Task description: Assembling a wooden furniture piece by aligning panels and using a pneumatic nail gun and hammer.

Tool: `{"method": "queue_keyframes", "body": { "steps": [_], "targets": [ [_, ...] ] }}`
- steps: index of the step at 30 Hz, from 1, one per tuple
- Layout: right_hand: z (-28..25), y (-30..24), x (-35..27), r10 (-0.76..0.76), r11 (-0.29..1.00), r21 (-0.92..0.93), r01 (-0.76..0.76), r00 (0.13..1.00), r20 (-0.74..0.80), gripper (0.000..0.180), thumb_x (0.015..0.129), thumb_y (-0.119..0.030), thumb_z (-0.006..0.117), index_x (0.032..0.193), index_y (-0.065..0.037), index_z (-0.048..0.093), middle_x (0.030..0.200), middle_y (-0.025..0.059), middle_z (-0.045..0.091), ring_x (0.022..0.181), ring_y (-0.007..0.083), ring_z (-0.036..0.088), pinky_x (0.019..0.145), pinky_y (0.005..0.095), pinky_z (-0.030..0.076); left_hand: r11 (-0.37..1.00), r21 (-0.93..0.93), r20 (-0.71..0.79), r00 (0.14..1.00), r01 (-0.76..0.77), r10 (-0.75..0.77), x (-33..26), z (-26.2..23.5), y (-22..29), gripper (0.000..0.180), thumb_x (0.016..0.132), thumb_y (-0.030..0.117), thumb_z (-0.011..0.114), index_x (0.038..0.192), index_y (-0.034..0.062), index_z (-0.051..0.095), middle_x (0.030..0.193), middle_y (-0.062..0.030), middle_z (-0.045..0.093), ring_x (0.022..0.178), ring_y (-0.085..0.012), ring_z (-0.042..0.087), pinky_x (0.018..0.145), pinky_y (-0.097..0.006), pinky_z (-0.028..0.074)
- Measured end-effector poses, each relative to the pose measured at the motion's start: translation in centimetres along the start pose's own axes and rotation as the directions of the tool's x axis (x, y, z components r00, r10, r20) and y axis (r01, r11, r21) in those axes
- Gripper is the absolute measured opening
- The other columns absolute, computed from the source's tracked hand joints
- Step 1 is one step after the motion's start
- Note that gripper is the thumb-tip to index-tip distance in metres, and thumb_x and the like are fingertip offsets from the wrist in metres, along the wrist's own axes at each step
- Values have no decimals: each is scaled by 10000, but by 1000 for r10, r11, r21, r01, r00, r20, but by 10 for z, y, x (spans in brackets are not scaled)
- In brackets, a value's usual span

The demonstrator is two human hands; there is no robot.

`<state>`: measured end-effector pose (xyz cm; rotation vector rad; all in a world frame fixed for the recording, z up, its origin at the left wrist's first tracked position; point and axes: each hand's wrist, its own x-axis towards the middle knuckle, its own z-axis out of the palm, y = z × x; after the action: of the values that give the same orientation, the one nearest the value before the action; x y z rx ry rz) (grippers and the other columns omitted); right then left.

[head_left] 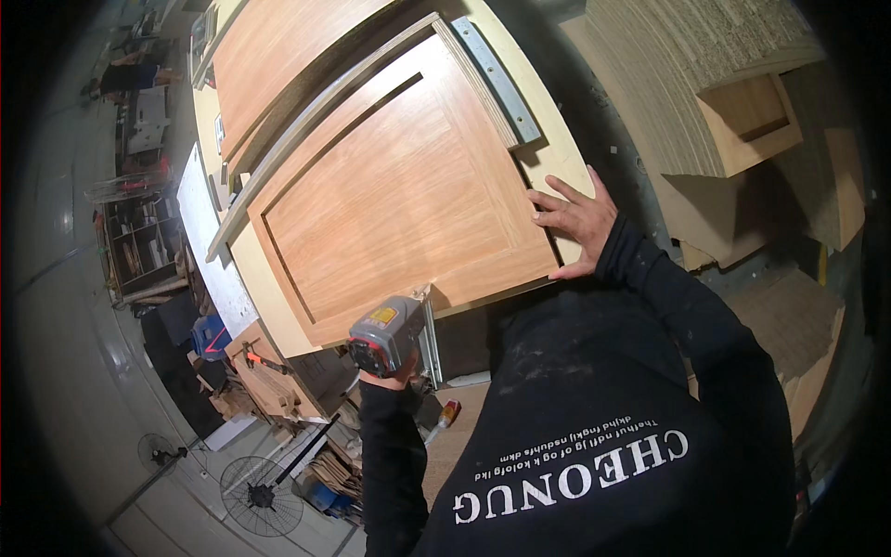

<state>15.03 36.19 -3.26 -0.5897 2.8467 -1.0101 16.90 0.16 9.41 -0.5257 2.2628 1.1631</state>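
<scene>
A framed wooden door panel (390,186) lies flat on a pale board, a dark slot showing along its left and far sides. My left hand (397,379), mostly hidden, is closed around a grey nail gun (385,327) with a yellow label and a black and red end. The gun's nose meets or nearly meets the panel's near edge; exact contact is unclear. At the panel's right corner rests my right hand (583,223), its fingers spread over the edge and the pale board. A wooden strip (325,111) runs along the panel's far side.
A metal plate (497,82) is fixed beside the panel's upper right. Another wooden panel (278,46) lies beyond. Stacked boards (650,84) rise on the right. Below the bench is a yellow and red bottle (449,412). A standing fan (262,497) is at lower left.
</scene>
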Motion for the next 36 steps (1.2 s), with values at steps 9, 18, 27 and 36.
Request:
{"method": "queue_keyframes", "body": {
  "steps": [9, 18, 27, 36],
  "targets": [
    [-3, 0, 1, 4, 1000, -5, -4, 1000, 28, 767, 519, -601, 688, 1141, -199, 490, 1366, -1, 349, 1291, 256, 258, 993, 648, 77, 1000, 1, 46, 999, 8, -8, -14, -4, -20, 279, 739, 55, 625, 992, 36, 509, 689, -58, 562, 516, -151, 545, 450, -281, 442],
    [-1, 2, 2, 8, 1000, 8, -8, 1000, 26, 788, 498, -596, 703, 1147, -204, 490, 1371, -6, 342, 1291, 268, 256, 982, 661, 82, 993, -64, 66, 994, 96, -92, -25, -3, -27, 364, 727, 22, 634, 1052, 12, 470, 709, -76, 570, 550, -162, 563, 466, -286, 457],
    [3, 3, -1, -8, 1000, 14, 8, 1000, -25, 806, 472, -590, 718, 1142, -201, 496, 1363, 0, 356, 1289, 265, 263, 987, 654, 79, 995, 41, 23, 995, 92, -93, -28, -1, -31, 445, 718, 59, 654, 1116, 9, 460, 825, -94, 585, 586, -159, 577, 509, -289, 485],
    [-3, -4, 1, 23, 999, 38, -23, 1000, -5, 778, 493, -532, 731, 1147, -194, 479, 1351, 7, 373, 1287, 265, 270, 993, 641, 69, 977, 213, 52, 999, -23, 12, -23, -22, -78, 554, 699, 158, 687, 1181, 34, 442, 1079, -125, 550, 921, -242, 571, 759, -339, 481]
  ]
}}
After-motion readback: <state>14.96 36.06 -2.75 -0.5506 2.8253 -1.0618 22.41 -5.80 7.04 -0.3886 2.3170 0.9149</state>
